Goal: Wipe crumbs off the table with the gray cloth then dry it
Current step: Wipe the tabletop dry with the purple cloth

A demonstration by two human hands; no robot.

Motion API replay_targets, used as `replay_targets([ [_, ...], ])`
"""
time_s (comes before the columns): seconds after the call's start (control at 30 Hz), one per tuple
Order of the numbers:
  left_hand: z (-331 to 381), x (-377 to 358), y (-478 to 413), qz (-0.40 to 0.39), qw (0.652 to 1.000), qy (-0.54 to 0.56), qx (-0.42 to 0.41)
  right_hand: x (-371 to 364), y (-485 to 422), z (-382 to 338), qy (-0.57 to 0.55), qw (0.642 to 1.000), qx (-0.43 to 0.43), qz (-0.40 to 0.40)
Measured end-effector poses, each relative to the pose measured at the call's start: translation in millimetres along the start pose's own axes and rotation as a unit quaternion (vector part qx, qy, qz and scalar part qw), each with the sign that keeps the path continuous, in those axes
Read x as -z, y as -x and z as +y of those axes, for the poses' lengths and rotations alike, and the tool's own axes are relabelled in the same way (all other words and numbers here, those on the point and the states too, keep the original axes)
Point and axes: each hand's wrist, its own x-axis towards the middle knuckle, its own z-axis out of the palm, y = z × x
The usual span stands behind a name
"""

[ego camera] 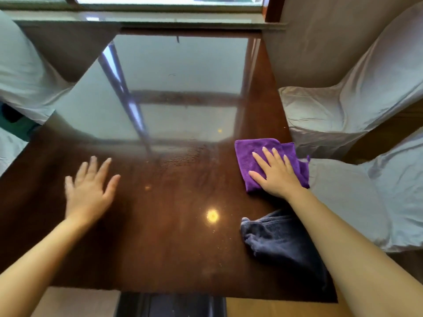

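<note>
- My right hand (278,173) lay flat, fingers (267,154) spread, pressing the purple cloth (248,156) for drying.
- Gray cloth (274,239) sat discarded near the counter (160,248) edge.
- Left hand (88,188) hovered open, empty, probably steadying.

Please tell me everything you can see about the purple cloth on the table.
The purple cloth is a soft, fluffy fabric that looks like microfibre, folded into a rough square with layered edges showing on its right side. It lies flat on the dark glossy table, near the right edge, farther from the person than the gray cloth. The right hand rests flat on it with fingers spread, covering its near right part.
</note>
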Motion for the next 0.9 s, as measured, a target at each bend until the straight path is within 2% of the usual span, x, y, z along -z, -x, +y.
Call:
replay_targets([
  [0.1, -60, -6, -5, -0.058, 0.996, -0.027, 0.059, -4, -6, 0, 0.023, 0.999, 0.013, 0.043],
  [0.23, -84, -17, -6, -0.097, 0.993, -0.042, 0.058, -8, -17, -3, 0.052, 0.998, 0.024, 0.018],
  [0.5, -90, -32, -2, -0.061, 0.996, -0.053, 0.031, -20, -35, -62, 0.048, 0.998, 0.012, 0.035],
  [0.9, -89, -33, 0, -0.057, 0.997, -0.052, 0.024, -30, -93, -196, 0.021, 0.998, 0.054, 0.038],
])
